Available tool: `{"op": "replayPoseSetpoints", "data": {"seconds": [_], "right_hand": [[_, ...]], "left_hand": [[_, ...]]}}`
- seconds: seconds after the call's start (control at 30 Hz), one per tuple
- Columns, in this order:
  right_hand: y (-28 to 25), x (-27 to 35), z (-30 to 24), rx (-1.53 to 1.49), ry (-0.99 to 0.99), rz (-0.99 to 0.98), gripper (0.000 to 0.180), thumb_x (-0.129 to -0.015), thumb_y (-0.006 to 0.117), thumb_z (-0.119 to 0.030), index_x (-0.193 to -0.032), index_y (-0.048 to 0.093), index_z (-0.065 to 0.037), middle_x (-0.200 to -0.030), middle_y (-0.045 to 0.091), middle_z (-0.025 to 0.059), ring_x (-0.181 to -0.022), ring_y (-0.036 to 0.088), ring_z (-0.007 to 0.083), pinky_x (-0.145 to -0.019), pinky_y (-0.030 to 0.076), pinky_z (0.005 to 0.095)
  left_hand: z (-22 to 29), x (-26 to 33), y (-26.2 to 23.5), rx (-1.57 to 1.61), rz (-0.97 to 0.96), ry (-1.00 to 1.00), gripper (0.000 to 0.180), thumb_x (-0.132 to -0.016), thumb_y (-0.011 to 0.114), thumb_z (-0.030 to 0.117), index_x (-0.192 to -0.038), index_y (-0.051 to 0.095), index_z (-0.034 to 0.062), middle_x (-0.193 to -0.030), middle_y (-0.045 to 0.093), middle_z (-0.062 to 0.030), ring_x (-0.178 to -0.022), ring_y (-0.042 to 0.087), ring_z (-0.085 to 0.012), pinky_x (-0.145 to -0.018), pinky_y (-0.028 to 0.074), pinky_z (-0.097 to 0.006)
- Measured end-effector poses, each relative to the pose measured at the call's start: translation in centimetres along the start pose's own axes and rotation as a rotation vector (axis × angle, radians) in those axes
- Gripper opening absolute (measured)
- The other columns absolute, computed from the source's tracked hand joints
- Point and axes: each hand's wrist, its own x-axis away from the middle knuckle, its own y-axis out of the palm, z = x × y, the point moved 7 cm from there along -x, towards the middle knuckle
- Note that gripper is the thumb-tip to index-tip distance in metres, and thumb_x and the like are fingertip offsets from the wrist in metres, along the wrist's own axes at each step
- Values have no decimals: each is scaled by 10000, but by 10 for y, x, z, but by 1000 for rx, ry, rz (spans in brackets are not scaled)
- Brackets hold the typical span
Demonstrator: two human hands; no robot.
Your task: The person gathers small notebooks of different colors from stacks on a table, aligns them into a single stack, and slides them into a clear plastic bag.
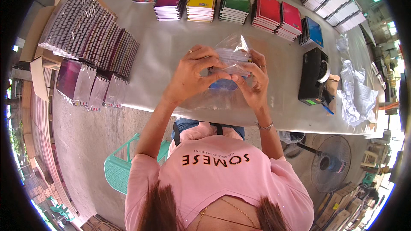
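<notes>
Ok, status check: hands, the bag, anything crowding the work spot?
Left hand and right hand both gripping the clear plastic bag with a notebook stack inside. Held above the table. Tape dispenser right, clear.

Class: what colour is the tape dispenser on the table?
Black tape dispenser, clearest in the head view.

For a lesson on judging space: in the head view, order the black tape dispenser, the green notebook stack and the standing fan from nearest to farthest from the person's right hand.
From the right hand:
1. Black tape dispenser, on the table to its right.
2. Green notebook stack, at the table's far side.
3. Standing fan, on the floor, lower right.
</notes>
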Motion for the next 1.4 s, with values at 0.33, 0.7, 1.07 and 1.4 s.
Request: {"op": "replayPoseSetpoints", "data": {"seconds": [0.33, 0.7, 1.07, 1.4], "right_hand": [[-3, -22, 7, -215, 209, -65, 239, -750, 749, -69, -968, 661, -24, -1019, 530, 69, -944, 526, 156, -784, 439, 267], [6, -24, 22, -477, 577, -194, 274, -816, 674, -62, -1075, 626, 15, -961, 573, 39, -824, 535, 65, -697, 441, 197], [3, -25, 9, -432, 403, -255, 304, -839, 702, -126, -1108, 644, 2, -1112, 583, 72, -1039, 533, 129, -882, 421, 263], [0, -18, 0, -187, 239, -266, 467, -706, 814, -153, -1133, 653, -50, -1189, 571, 110, -1133, 533, 221, -957, 412, 323]], "left_hand": [[2, -7, 0, -82, 42, -49, 155, -714, 770, 109, -833, 678, 72, -772, 604, -41, -747, 571, -225, -662, 464, -335], [-41, 6, 30, 734, 58, -541, 339, -858, 655, 122, -1186, 587, 75, -1056, 630, -25, -967, 584, -127, -854, 464, -260], [-42, 8, 37, 910, -40, -593, 169, -884, 608, 107, -1022, 680, 41, -1146, 637, -81, -1029, 579, -123, -889, 456, -270], [-47, 5, 39, 920, -108, -516, 162, -870, 606, 49, -1012, 682, 30, -1165, 623, -111, -1044, 586, -149, -891, 475, -290]]}}
